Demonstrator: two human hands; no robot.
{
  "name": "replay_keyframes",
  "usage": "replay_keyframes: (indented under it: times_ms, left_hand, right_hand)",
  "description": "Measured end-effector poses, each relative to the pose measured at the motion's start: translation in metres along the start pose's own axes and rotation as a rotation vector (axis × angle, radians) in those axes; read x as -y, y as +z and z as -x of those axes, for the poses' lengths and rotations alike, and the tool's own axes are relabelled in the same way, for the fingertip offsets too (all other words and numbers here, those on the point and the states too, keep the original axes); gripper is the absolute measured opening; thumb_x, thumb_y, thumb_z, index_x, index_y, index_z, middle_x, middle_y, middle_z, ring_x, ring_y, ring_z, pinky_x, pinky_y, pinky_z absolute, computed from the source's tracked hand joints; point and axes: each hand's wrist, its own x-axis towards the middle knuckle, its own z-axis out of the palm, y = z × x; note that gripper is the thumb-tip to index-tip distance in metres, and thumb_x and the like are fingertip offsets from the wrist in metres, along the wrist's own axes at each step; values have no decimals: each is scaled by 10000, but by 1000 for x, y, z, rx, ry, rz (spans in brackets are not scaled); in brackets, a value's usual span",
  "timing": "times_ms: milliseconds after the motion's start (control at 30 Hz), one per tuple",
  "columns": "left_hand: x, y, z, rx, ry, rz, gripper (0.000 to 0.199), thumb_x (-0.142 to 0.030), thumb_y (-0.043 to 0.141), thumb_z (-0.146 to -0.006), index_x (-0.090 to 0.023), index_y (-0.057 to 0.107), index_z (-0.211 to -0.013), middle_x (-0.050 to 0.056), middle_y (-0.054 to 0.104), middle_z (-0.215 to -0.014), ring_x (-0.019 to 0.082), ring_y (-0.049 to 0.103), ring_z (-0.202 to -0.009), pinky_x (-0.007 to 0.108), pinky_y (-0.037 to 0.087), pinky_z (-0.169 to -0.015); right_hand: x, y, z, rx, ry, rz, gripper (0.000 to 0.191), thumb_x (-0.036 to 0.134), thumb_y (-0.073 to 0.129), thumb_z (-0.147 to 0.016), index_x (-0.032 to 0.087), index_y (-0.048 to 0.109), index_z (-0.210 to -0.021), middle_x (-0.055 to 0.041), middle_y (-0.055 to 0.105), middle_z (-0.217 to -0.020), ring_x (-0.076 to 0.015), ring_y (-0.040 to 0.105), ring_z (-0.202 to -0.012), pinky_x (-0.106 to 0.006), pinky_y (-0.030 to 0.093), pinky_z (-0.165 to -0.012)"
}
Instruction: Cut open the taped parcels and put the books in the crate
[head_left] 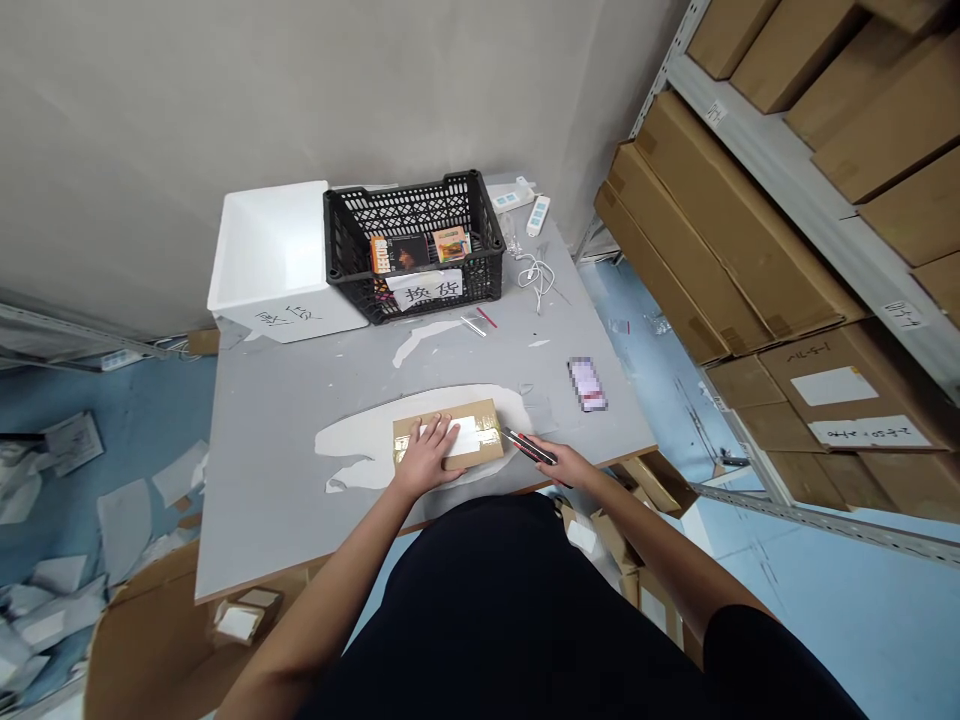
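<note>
A small brown cardboard box (484,412) with a white label and clear tape lies flat near the table's front edge. My left hand (429,455) rests on its top, fingers spread over the label. In my right hand (564,464) is a box cutter (531,447) with a black and red handle, its tip at the box's right end. Under the box is a worn white patch (352,432) on the tabletop.
Behind stand a white foam bin (262,250) and a black crate (491,285) with boxed goods. A phone (587,384), a white cable (536,275) and power strips (538,215) lie to the right. Shelves of cartons (720,230) rise at the right; an open carton (142,640) stands front left.
</note>
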Motion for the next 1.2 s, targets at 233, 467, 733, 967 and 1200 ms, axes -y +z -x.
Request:
replay_keyframes:
  times_ms: [233, 467, 733, 967, 1200]
  left_hand:
    - [-1, 0, 5, -6, 25, 15, 857, -621, 616, -757, -211, 361, -1465, 167, 362, -1516, 377, 258, -1426, 620, 115, -1142]
    - [1, 0, 3, -21, 22, 5, 858, -623, 602, -775, -202, 337, -1474, 165, 350, -1523, 368, 252, -1430, 617, 103, -1148]
    - [0, -1, 3, -3, 19, -10, 826, -619, 593, -782, -217, 355, -1464, 163, 329, -1534, 369, 244, -1434, 617, 109, -1144]
    - [0, 0, 3, -8, 25, -8, 851, -625, 597, -778, -208, 336, -1472, 162, 327, -1535, 369, 242, -1434, 609, 86, -1152]
    - [-2, 2, 5, -16, 10, -27, 858, -614, 621, -763, -201, 353, -1466, 165, 345, -1525, 373, 255, -1428, 609, 95, -1151]
  right_hand:
    - [1, 4, 16, -20, 28, 9, 674, 251, 676, -757, 295, 499, -1406, -55, 699, -1078, -71, 504, -474, -186, 409, -411]
    - [-2, 12, -4, -136, 34, -6, 676, 286, 608, -821, 294, 405, -1466, -18, 681, -796, -82, 478, -417, -208, 428, -401]
    - [-13, 21, -25, -117, -11, -18, 709, 283, 635, -802, 326, 392, -1467, -4, 686, -858, -67, 474, -433, -207, 470, -437]
    - [-11, 18, -22, -84, -40, -9, 698, 283, 613, -821, 333, 374, -1475, -17, 679, -945, -52, 465, -429, -205, 468, -438]
    - [-7, 9, -18, -25, -2, 28, 710, 260, 617, -812, 318, 375, -1477, -8, 679, -839, -59, 465, -407, -188, 431, -404]
